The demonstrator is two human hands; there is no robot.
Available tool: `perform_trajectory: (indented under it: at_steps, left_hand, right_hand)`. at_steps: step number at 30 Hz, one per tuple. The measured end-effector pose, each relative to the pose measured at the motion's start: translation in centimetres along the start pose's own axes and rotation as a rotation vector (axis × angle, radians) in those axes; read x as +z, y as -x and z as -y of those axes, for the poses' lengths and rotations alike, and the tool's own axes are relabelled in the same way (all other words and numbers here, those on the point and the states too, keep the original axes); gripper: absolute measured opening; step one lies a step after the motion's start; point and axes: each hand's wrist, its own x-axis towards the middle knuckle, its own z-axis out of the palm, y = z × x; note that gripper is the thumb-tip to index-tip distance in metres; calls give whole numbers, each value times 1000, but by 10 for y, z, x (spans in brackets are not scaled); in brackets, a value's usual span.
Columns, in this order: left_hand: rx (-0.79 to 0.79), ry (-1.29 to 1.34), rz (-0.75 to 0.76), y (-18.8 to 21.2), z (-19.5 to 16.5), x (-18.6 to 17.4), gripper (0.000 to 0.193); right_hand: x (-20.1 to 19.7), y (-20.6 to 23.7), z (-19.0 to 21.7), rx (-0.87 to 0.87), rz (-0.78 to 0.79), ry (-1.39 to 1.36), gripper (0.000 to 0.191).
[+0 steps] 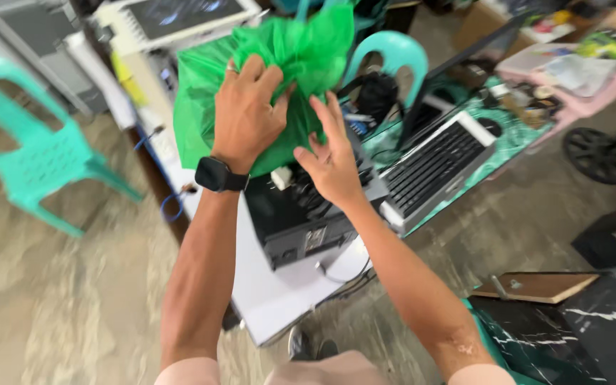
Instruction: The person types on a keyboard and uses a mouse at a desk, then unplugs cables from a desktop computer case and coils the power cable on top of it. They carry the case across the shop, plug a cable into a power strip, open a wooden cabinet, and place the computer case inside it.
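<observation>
My left hand (pixel 246 110) grips a crumpled green plastic bag (pixel 301 50), fingers dug into its folds; a black smartwatch sits on that wrist and a ring on one finger. My right hand (pixel 331 158) is spread open just right of it, fingertips at the bag's lower edge, holding nothing. Under both hands sits a black boxy electronic unit (pixel 294 228) with a small white plug on top, resting on a white tabletop (pixel 265 299). The bag hides what lies behind it.
An open laptop (pixel 440 164) lies to the right on a green marbled surface. A teal plastic chair (pixel 30 150) stands at left, another (pixel 393 53) behind the bag. A white appliance (pixel 172 21) is at top; a black marbled slab (pixel 579 328) and wooden board are at lower right.
</observation>
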Motion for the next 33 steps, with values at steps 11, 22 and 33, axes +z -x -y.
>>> perform_trajectory:
  at_steps: [11,22,33]
  left_hand:
    - [-11,-237,-11,79,22,-127,26]
    - [-150,-16,171,189,161,-147,21]
    - [-86,372,420,240,281,-46,18]
  right_hand:
    - [109,45,22,18,287,-105,82]
    - [265,59,-88,254,48,148,56]
    - [309,60,-196,470,-272,192,67]
